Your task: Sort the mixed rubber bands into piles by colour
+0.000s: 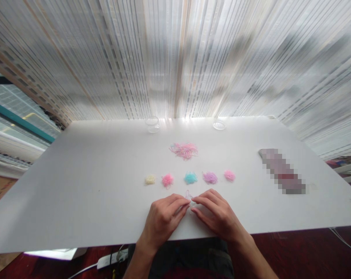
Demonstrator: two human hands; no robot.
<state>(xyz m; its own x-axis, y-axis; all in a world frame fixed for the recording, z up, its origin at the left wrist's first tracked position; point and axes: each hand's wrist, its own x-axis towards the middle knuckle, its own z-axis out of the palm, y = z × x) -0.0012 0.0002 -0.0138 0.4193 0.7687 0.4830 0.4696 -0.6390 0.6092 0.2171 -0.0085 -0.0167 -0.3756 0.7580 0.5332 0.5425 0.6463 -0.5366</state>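
Observation:
My left hand [165,215] is closed in a pinch near the table's front edge, on a thin, pale elastic band [187,193] that loops out past the fingertips. Facing it, my right hand [217,211] has its thumb and index finger apart, the tips beside the same few bands. Just beyond my hands lies a row of small elastic band piles: pale yellow [150,179], hot pink [167,180], teal [190,178], purple [210,178] and light pink [229,175]. Farther back, a larger mixed heap of bands [184,150] is mostly pink.
At the back of the white table [76,186] stand a clear round container [152,124] and a clear lid [219,125]. A pixelated long object [282,171] lies to the right. Translucent striped curtain borders the far edge. Below sits a white power strip [107,261].

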